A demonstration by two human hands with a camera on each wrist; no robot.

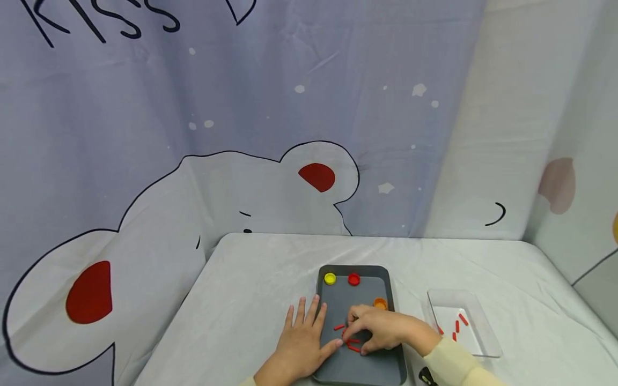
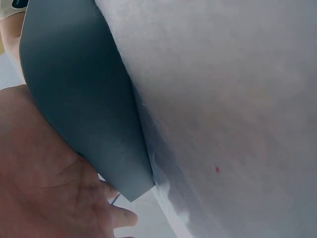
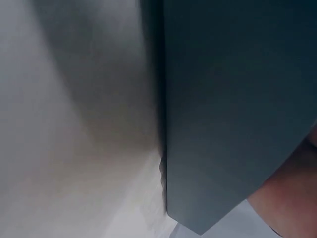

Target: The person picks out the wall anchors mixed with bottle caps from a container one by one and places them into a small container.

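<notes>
Right hand [image 1: 379, 328]: bent over tray [image 1: 359, 370], hold cannot be told | left hand [image 1: 300, 343]: spread at tray's left rim | sticks [image 1: 339, 327] in tray: likely light, stiff, best pinched mid-length

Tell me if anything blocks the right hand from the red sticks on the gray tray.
Nothing visible does: the right hand is right at the red sticks on the gray tray. The left hand is close beside them, not between.

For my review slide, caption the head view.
Right hand among red sticks on a gray tray, left hand at its edge.
</notes>
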